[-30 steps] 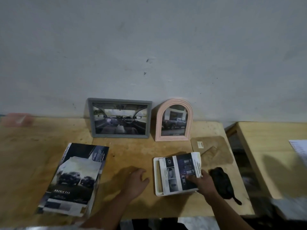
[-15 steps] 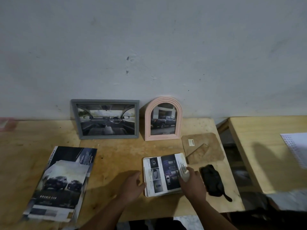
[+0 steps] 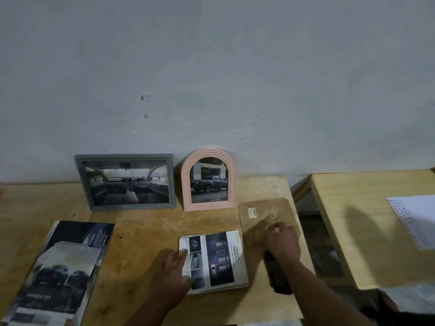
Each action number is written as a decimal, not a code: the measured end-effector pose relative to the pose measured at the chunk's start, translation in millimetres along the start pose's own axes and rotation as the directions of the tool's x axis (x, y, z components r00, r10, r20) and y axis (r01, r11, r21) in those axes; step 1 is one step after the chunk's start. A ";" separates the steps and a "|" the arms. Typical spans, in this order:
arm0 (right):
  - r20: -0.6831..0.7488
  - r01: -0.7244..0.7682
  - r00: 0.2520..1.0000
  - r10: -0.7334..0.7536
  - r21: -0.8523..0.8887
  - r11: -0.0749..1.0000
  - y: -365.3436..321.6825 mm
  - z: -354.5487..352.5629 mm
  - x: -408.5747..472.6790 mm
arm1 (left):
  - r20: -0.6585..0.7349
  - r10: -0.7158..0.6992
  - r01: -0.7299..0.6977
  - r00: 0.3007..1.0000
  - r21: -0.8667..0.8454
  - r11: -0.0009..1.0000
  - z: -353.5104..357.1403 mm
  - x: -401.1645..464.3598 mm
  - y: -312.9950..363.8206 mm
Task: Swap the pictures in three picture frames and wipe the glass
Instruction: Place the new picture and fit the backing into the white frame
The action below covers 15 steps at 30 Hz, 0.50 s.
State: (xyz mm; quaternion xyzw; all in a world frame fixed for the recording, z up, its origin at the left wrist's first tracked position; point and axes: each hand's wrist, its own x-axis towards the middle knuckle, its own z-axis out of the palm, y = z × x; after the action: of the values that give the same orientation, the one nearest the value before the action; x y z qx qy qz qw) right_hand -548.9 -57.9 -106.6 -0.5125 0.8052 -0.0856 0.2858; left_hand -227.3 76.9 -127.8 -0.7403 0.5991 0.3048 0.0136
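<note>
Two frames stand at twelve o'clock; the third, a white rounded frame (image 3: 213, 263) with a car leaflet laid on it, lies flat, long axis toward the wall. Left hand (image 3: 173, 272) rests open, steadying it. Right hand (image 3: 281, 242) closes on the brown fibreboard backing (image 3: 266, 215) at two o'clock. Refitting it comes next, probably.

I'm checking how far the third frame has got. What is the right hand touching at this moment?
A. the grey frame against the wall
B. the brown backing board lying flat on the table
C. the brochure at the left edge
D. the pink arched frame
B: the right hand rests on the near edge of the brown backing board, which lies flat to the right of the white frame; both standing frames are untouched.
</note>
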 end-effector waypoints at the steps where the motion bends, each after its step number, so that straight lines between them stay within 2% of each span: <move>1: -0.002 -0.057 0.998 0.057 -0.017 0.998 0.0 -10.3 14.1 | -0.053 0.024 -0.019 0.998 0.102 0.995 1.9 1.5 5.0; 3: 0.045 -0.157 0.986 0.160 -0.059 0.986 0.8 -25.1 41.9 | -0.036 0.099 -0.089 0.994 0.212 0.973 10.4 8.9 14.4; 6: 0.107 -0.246 0.960 0.257 -0.105 0.963 9.9 -31.4 71.6 | 0.051 0.225 -0.230 0.973 0.287 0.930 22.5 19.6 35.9; 11: 0.127 -0.221 0.960 0.250 -0.203 0.954 20.6 -16.7 87.9 | 0.192 0.428 -0.469 0.883 0.358 0.807 31.7 32.2 77.7; 15: 0.108 -0.274 0.948 0.299 -0.201 0.941 19.6 -12.9 91.2 | 0.330 0.444 -0.548 0.833 0.377 0.747 45.7 34.6 83.9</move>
State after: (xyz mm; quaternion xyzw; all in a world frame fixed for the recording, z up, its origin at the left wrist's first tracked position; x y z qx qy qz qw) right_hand -599.6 -130.6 -138.4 -0.4186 0.8542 0.0670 0.3012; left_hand -318.9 40.4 -152.2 -0.4902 0.8239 0.2274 0.1708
